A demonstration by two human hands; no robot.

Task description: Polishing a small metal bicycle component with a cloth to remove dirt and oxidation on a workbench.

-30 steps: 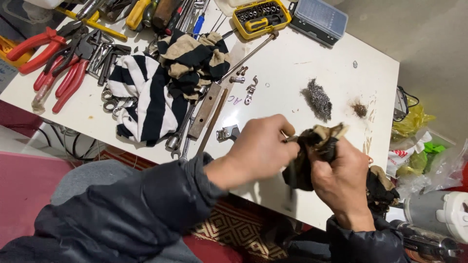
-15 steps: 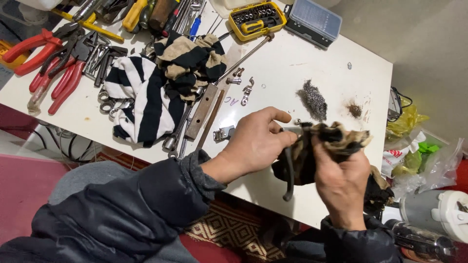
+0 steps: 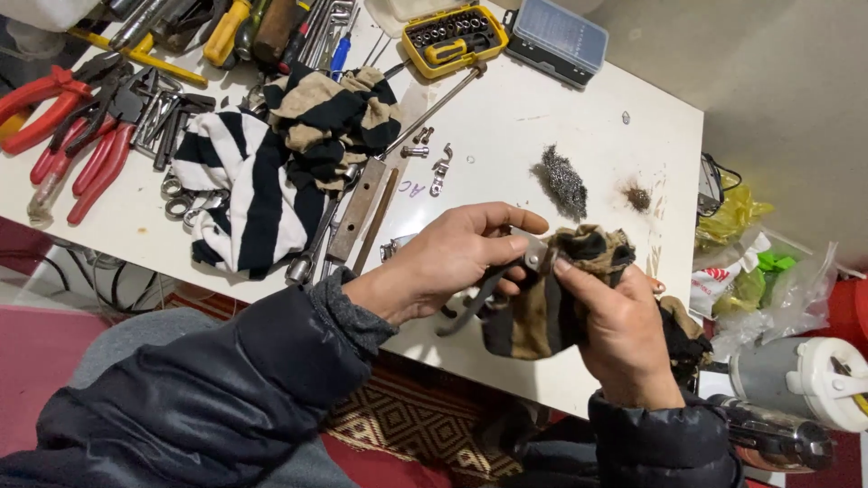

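The left hand (image 3: 452, 262) grips a small metal tool (image 3: 506, 271), fingers closed round its dark handles, just above the white table's (image 3: 579, 108) near edge; the right hand (image 3: 615, 334) presses a striped rag (image 3: 542, 312) against the tool's head, fingers wrapped over the cloth. The wiping looks mid-way; steel wool (image 3: 562, 181) lies beyond, and many tools (image 3: 81, 126) beside a second rag (image 3: 271, 172) lie unwiped.

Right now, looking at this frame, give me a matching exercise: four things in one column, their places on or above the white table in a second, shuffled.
1. red-handled pliers
2. yellow case of screwdriver bits
3. grey steel wool wad
4. dark striped rag

a. in the right hand
b. table's far edge
c. table's left end
d. mid-table, beyond the hands

Pairs: 1-c, 2-b, 3-d, 4-a
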